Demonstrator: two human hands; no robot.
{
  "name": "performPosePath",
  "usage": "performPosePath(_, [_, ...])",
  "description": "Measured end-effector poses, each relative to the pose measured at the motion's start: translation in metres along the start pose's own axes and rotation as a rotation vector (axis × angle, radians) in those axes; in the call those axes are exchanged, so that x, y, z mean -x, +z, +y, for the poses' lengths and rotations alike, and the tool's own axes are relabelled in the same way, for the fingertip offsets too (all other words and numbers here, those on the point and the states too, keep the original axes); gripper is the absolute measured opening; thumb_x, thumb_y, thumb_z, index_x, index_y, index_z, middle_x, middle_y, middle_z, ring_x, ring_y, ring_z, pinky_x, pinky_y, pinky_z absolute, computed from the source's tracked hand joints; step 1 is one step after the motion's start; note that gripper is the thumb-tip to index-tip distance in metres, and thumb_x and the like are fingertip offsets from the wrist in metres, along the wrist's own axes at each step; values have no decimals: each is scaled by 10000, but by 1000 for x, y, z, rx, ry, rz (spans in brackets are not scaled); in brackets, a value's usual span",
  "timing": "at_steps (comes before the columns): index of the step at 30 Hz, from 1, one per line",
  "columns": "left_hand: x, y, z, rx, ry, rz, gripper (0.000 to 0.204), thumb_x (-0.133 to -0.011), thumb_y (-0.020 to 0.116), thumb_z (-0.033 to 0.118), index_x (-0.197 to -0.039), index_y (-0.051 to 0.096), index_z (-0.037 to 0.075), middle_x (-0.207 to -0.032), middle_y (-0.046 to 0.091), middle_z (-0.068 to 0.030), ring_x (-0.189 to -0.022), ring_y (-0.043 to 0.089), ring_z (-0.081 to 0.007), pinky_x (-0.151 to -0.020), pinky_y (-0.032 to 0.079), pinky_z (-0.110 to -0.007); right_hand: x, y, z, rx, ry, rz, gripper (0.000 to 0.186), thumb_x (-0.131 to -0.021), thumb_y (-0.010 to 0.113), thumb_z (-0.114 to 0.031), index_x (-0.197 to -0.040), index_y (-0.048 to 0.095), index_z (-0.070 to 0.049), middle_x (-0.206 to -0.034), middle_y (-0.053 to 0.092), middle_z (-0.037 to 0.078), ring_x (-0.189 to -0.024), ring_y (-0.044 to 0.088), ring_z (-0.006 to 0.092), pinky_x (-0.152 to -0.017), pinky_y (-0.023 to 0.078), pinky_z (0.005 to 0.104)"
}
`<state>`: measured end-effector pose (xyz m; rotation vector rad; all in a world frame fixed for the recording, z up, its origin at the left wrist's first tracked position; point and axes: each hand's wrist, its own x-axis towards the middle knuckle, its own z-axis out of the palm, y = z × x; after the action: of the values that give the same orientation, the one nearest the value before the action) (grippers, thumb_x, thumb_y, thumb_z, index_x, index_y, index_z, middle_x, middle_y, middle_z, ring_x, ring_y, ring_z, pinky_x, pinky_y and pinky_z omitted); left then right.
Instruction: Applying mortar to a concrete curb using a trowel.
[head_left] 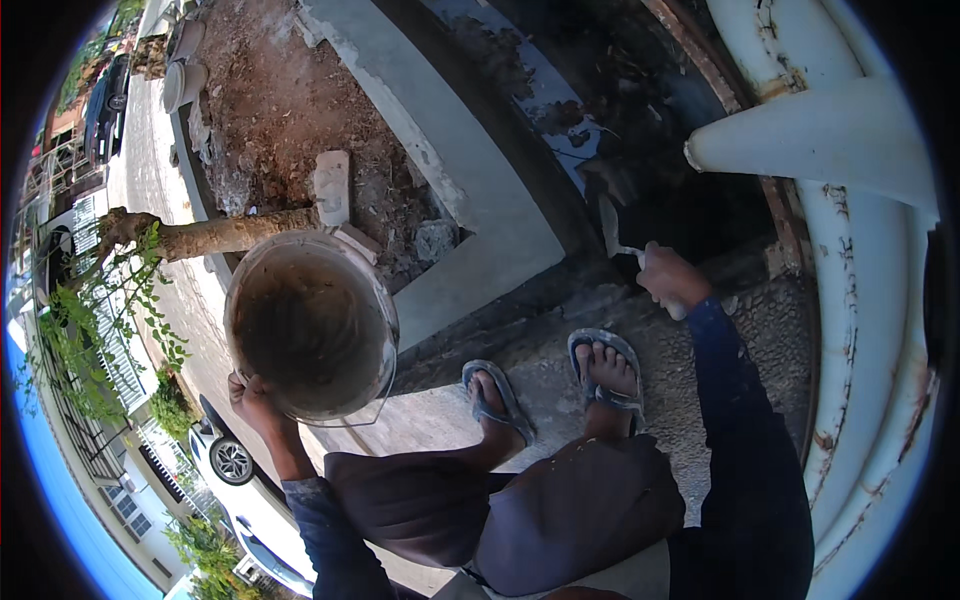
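Note:
A round, mortar-stained bucket (374,300) is tipped so that its mouth faces up toward me; grey-brown residue coats the inside. My left hand (258,405) is closed on the near left part of its rim, and the thin wire handle hangs at the near right. Over on the right, my right hand (668,278) is wrapped round the handle of a trowel (609,225). The blade extends away from me over a dark, shaded recess (690,205) beside the grey plastered ledge (490,215). What lies under the blade is too dark to make out.
Thick white, rust-streaked pipes (800,130) run along the right side. Beyond the ledge lies a bed of reddish soil (285,110) with a pale block (332,185). A tree trunk (230,235) leans behind the bucket. My sandalled feet (607,370) rest on rough concrete.

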<state>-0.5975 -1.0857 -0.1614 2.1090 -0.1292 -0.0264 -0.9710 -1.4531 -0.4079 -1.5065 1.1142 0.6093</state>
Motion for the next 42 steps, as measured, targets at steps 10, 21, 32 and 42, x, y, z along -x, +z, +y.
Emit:
performPosePath(10, [-5,22,-8,-25,-23,-43,224,-625,471,-140,-723,474,62,-728,532,-3,-602,489,-91,-586,450,-218,-7,43,1,437,-176,140,213,-787,534,-100,-923,586,56,-914,639,287,-892,638,425,-779,519,468])
performPosePath(21, [-5,27,-3,-26,-14,-26,247,-625,465,-149,-713,441,81,-715,509,0,-612,474,-95,-599,435,-215,-16,24,10,463,-151,127,246,-812,529,-114,-982,582,56,-976,625,314,-938,629,433,-817,511,473])
performPosePath(32, [-7,17,-6,-48,-12,-53,244,-621,471,-140,-722,442,80,-714,498,5,-617,468,-98,-595,436,-219,-20,8,-21,334,-335,135,209,-732,547,-82,-882,529,61,-811,611,308,-827,599,469,-733,485,497])
performPosePath(42, [4,34,9,14,-64,-18,235,-653,480,-136,-739,444,80,-726,495,-6,-622,478,-104,-594,454,-233,-54,28,-25,401,-316,123,219,-743,528,-72,-843,678,53,-849,655,277,-870,653,409,-752,533,433])
